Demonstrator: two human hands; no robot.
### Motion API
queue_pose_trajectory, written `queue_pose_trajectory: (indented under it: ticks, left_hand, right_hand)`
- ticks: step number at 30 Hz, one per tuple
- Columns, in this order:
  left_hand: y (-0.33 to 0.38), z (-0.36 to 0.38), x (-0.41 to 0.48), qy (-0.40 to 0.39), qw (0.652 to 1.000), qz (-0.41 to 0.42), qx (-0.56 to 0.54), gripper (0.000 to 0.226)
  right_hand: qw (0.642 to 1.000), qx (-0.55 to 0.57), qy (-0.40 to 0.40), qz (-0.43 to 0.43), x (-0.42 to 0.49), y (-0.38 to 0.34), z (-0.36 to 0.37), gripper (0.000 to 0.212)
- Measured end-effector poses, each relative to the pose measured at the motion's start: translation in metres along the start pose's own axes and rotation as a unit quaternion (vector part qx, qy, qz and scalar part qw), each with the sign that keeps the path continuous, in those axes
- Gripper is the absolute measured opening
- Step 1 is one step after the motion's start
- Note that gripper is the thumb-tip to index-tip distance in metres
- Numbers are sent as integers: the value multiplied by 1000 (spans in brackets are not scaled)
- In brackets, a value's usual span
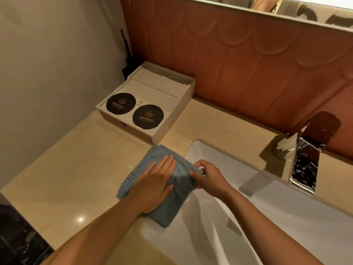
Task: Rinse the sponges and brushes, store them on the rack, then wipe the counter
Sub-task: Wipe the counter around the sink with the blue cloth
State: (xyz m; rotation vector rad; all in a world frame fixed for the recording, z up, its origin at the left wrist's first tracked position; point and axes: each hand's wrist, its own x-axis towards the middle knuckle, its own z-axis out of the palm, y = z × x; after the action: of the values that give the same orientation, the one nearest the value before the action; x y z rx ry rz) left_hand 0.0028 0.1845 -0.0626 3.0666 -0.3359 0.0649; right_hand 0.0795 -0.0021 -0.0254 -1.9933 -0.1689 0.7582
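A white amenity box [177,104] stands in the corner against the reddish-brown wall panel [248,64]. Two black round coasters [121,103] lie side by side on its front tier.

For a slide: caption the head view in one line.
Left hand presses a blue cloth on the counter by the sink; right hand pinches its edge.
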Motion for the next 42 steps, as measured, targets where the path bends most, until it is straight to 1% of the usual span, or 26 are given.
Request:
queue_pose_trajectory:
  ticks: [2, 5, 8, 12, 17, 19, 21, 24, 27, 30, 31, 33, 35, 37, 40, 42]
  left_hand:
    - [-1, 4, 13, 4, 1000, 15, 6, 65]
    - [2, 8, 34, 3, 999, 34, 17, 65]
    - [7, 9, 56, 12, 999, 33, 8, 63]
    - [9, 12, 85, 27, 999, 29, -9, 60]
    - [8, 16, 120, 22, 999, 28, -22, 60]
    - [7, 17, 135, 15, 999, 27, -35, 60]
    - [6, 17, 154, 2, 999, 23, -38, 60]
    - [6, 14, 173, -29, 999, 10, -45, 70]
    - [6, 17, 189, -35, 998, 21, -52, 64]
    - [6, 18, 211, -37, 997, 18, -67, 61]
    - [6, 17, 221, -31, 997, 9, -69, 63]
    - [5, 11, 232, -29, 998, -4, -63, 77]
    - [6, 14, 243, -28, 996, 27, -77, 82]
    - [5, 13, 249, -33, 996, 25, -81, 74]
    - [5, 16, 259, -33, 996, 23, -79, 70]
    - [6, 18, 260, -24, 995, 22, -95, 71]
  right_hand:
    - [1000, -6, 24, -5, 0, -1, -7, 12]
    - [997, -7, 77, 3, 5, 4, -16, 7]
    - [991, -7, 132, -5, 14, 6, -25, 4]
    - [981, -20, 195, -12, 31, -3, -36, 11]
    - [970, -78, 230, -13, 59, -19, -55, 4]
    - [964, -82, 253, -10, 68, -23, -63, 3]
    - [959, -71, 276, 5, 76, -25, -67, 10]
    - [958, -39, 283, 23, 85, -31, -71, 31]
    - [960, -5, 281, 11, 93, -35, -78, 45]
    - [950, 0, 313, -15, 102, -37, -86, 48]
    - [946, 6, 325, -21, 107, -36, -91, 47]
    - [938, 20, 344, -33, 117, -34, -98, 46]
    - [929, 21, 369, -36, 126, -30, -101, 46]
    - [914, -18, 402, -40, 132, -26, -100, 45]
    - [879, -139, 454, -39, 134, -23, -90, 41]
    - [867, -184, 458, -62, 136, -26, -82, 40]
